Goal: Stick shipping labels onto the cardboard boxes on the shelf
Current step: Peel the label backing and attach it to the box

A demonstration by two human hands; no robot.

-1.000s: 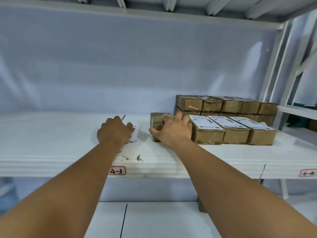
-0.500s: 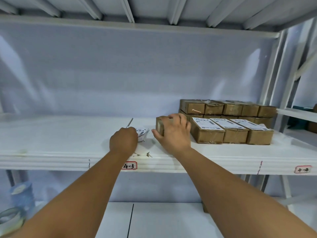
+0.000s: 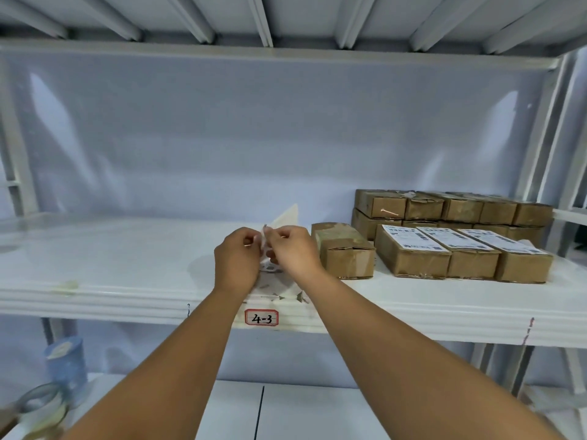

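1. Just above the shelf lip, the left hand and right hand meet, and the fingers of both pinch one shipping label - apparently parting it from its backing.
2. Pulled unevenly, the thin sheet could tear, or curl and stick to itself.
3. Just right sits the bare box - its uneven flaps could wrinkle a label laid crooked.
4. Beyond, the labelled boxes.

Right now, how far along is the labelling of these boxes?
Done: the three front boxes at the right carry white labels on top. In hand: the left hand and right hand pinch a label sheet above the shelf, apparently peeling one off. Left: the bare box beside the hands has no label, and the stacked boxes behind show none on the faces visible.
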